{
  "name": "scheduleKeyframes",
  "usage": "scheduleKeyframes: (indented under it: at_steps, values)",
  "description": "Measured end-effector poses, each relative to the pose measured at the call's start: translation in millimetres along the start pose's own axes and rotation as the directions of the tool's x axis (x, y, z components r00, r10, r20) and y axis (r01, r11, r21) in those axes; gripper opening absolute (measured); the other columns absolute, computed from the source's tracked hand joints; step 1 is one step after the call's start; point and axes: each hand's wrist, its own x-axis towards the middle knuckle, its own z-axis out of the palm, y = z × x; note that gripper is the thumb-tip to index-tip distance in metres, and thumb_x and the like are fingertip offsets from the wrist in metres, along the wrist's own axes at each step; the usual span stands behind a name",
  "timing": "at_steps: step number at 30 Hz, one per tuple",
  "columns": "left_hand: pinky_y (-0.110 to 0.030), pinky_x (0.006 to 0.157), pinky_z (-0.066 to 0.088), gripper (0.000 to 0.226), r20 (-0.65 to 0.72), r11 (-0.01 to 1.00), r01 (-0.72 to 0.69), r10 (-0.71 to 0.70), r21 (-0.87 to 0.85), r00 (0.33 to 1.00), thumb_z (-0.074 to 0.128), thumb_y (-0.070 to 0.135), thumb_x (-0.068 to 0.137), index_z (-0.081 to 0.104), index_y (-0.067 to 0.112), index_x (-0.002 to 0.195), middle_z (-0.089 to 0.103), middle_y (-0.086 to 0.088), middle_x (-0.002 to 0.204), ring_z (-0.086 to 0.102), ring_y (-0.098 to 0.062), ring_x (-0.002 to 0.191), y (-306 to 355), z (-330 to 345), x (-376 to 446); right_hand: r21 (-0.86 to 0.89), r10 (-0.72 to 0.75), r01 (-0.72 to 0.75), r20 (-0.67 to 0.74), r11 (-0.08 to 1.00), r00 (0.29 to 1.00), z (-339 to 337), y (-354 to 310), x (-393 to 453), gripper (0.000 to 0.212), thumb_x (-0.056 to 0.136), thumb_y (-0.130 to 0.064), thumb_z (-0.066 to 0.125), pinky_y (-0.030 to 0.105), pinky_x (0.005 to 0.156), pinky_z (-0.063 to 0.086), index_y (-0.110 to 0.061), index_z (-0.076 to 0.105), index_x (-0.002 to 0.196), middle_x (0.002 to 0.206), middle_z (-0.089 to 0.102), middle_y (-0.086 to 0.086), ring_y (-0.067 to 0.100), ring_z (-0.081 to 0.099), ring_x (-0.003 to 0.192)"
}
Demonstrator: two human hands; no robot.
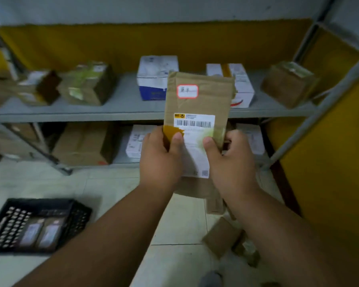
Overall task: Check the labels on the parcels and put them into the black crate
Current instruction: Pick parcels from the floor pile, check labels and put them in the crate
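Note:
I hold a flat brown parcel (197,104) upright in front of me, face toward me. It carries a white barcode label (194,121) and a small red-edged sticker (187,91). My left hand (161,160) grips its lower left edge, thumb on the front. My right hand (229,162) grips its lower right edge, thumb on the label. The black crate (37,222) sits on the floor at lower left, with two brown parcels (42,233) lying inside.
A grey metal shelf (122,112) spans the view, holding brown and white boxes on two levels. Loose brown parcels (226,237) lie on the tiled floor at lower right. Yellow panels stand behind and to the right.

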Motion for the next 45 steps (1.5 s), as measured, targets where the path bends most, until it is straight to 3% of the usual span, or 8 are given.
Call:
scheduleKeyframes:
  at_steps: [5, 10, 14, 18, 25, 31, 38, 45]
  values:
    - [-0.030, 0.073, 0.044, 0.019, -0.160, 0.999, 0.018, -0.013, 0.031, 0.987, 0.052, 0.040, 0.096, 0.060, 0.026, 0.107, 0.063, 0.003, 0.103, 0.059, -0.013, 0.092, -59.8, -125.6, -20.0, 0.045, -0.124, 0.119, 0.117, 0.992, 0.985, 78.7, -62.4, -71.2, 0.028, 0.090, -0.042, 0.068, 0.014, 0.057, 0.039, -0.020, 0.052, 0.098, 0.094, 0.061, -0.006, 0.001, 0.056, 0.076]
    - [-0.032, 0.072, 0.050, 0.010, -0.307, 0.986, 0.156, -0.134, 0.049, 0.942, 0.054, 0.039, 0.096, 0.057, 0.032, 0.104, 0.064, 0.011, 0.101, 0.061, -0.007, 0.088, -139.6, -291.8, -55.5, 0.131, -0.246, 0.217, 0.281, 0.967, 0.928, 203.1, -136.3, -184.7, 0.024, 0.091, -0.044, 0.066, 0.035, 0.073, 0.057, -0.029, 0.049, 0.097, 0.102, 0.062, -0.008, 0.010, 0.063, 0.090]
    - [-0.031, 0.068, 0.046, 0.002, -0.398, 0.964, 0.216, -0.140, 0.153, 0.907, 0.053, 0.033, 0.098, 0.053, 0.033, 0.099, 0.063, 0.012, 0.097, 0.060, -0.011, 0.087, -193.2, -417.6, -79.4, 0.231, -0.308, 0.231, 0.391, 0.945, 0.868, 292.2, -190.6, -274.1, 0.024, 0.092, -0.044, 0.065, 0.029, 0.074, 0.056, -0.026, 0.050, 0.098, 0.106, 0.063, -0.005, 0.010, 0.062, 0.091]
    - [-0.038, 0.074, 0.054, 0.008, -0.397, 0.945, 0.292, -0.215, 0.146, 0.893, 0.053, 0.033, 0.098, 0.054, 0.033, 0.106, 0.064, 0.012, 0.099, 0.062, -0.013, 0.089, -229.3, -493.3, -88.4, 0.250, -0.321, 0.229, 0.439, 0.941, 0.839, 346.1, -219.5, -325.4, 0.026, 0.091, -0.045, 0.064, 0.040, 0.071, 0.059, -0.024, 0.051, 0.095, 0.102, 0.062, -0.002, 0.012, 0.063, 0.086]
    - [-0.034, 0.075, 0.053, 0.011, -0.322, 0.958, 0.282, -0.251, 0.054, 0.913, 0.055, 0.028, 0.098, 0.057, 0.033, 0.108, 0.062, 0.017, 0.094, 0.058, -0.001, 0.081, -277.9, -534.1, -34.3, 0.128, -0.318, 0.293, 0.455, 0.948, 0.832, 420.7, -236.8, -312.2, 0.026, 0.092, -0.045, 0.064, 0.036, 0.068, 0.057, -0.022, 0.051, 0.095, 0.102, 0.062, -0.001, 0.015, 0.063, 0.087]
    - [-0.033, 0.082, 0.054, 0.025, -0.293, 0.944, 0.317, -0.279, 0.091, 0.914, 0.056, 0.025, 0.098, 0.058, 0.027, 0.123, 0.066, 0.011, 0.109, 0.063, -0.008, 0.091, -317.4, -579.6, 38.9, 0.209, -0.268, 0.185, 0.510, 0.960, 0.817, 513.4, -262.8, -283.8, 0.021, 0.093, -0.037, 0.066, 0.006, 0.050, 0.044, -0.019, 0.054, 0.095, 0.101, 0.065, -0.001, 0.005, 0.063, 0.085]
    - [-0.034, 0.080, 0.055, 0.023, -0.296, 0.926, 0.372, -0.338, 0.065, 0.893, 0.055, 0.026, 0.098, 0.060, 0.029, 0.120, 0.066, 0.012, 0.103, 0.063, -0.005, 0.087, -368.0, -631.1, 105.4, 0.171, -0.221, 0.151, 0.545, 0.974, 0.809, 607.6, -293.3, -277.5, 0.020, 0.092, -0.040, 0.067, 0.020, 0.059, 0.054, -0.025, 0.054, 0.093, 0.099, 0.066, -0.004, 0.010, 0.066, 0.086]
    - [-0.030, 0.080, 0.049, 0.022, -0.068, 0.940, 0.312, -0.305, 0.140, 0.950, 0.054, 0.028, 0.099, 0.061, 0.027, 0.120, 0.062, 0.013, 0.104, 0.062, -0.012, 0.094, -438.0, -640.5, 184.8, -0.072, -0.053, 0.088, 0.386, 0.994, 0.921, 682.4, -279.6, -271.0, 0.025, 0.094, -0.039, 0.063, 0.030, 0.056, 0.043, -0.020, 0.050, 0.089, 0.081, 0.058, -0.005, 0.016, 0.059, 0.073]
